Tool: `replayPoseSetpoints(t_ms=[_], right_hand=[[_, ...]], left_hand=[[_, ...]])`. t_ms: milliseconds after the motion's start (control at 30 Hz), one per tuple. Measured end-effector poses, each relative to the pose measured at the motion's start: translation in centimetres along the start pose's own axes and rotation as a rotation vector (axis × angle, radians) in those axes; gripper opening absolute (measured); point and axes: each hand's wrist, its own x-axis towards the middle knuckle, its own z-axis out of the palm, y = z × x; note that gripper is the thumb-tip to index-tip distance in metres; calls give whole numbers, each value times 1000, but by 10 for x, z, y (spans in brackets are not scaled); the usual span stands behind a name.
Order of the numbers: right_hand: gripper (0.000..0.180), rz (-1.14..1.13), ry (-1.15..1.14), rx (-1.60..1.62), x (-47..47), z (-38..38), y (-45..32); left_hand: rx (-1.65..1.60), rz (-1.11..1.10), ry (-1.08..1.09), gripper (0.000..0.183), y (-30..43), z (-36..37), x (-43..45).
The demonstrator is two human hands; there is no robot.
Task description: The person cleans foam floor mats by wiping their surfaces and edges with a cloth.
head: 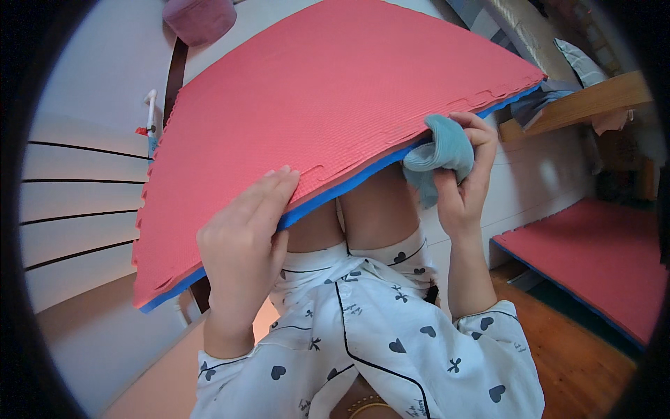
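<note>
Before me a large foam floor mat (335,89), red on top and blue beneath, is held up off the floor at a tilt. My left hand (243,235) grips its near edge, fingers flat on the red face and thumb underneath. Farther right along the same edge, my right hand (471,173) holds a folded teal cloth (445,146) against the mat's rim. The cloth wraps over the edge and part of it hangs below. Interlocking teeth run along the mat's left side.
Another red and blue mat (586,256) lies at right over a wooden floor (560,324). A wooden beam (581,105) with cloths on it juts in at upper right. A white pipe with a red valve (150,118) stands by the left wall. A pink stool (201,18) is at the back.
</note>
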Motion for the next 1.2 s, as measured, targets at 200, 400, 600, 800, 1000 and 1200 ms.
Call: replayPoseSetpoints(t_ms=[200, 400, 600, 800, 1000, 1200], right_hand=[[28, 241, 10, 232, 19, -18, -26], [32, 204, 33, 252, 75, -37, -48], [36, 13, 48, 271, 162, -24, -66], [25, -358, -464, -65, 124, -3, -92], [33, -456, -795, -164, 28, 13, -46], [45, -353, -713, -148, 11, 8, -47]], left_hand=[[-42, -66, -10, 50, -1, 0, 0], [-76, -15, 50, 50, -5, 9, -1], [-97, -7, 42, 49, -5, 13, 1], [-99, 30, 87, 41, -9, 18, 1], [-84, 12, 21, 39, -4, 15, 7], [-79, -5, 7, 39, -2, 15, 6]])
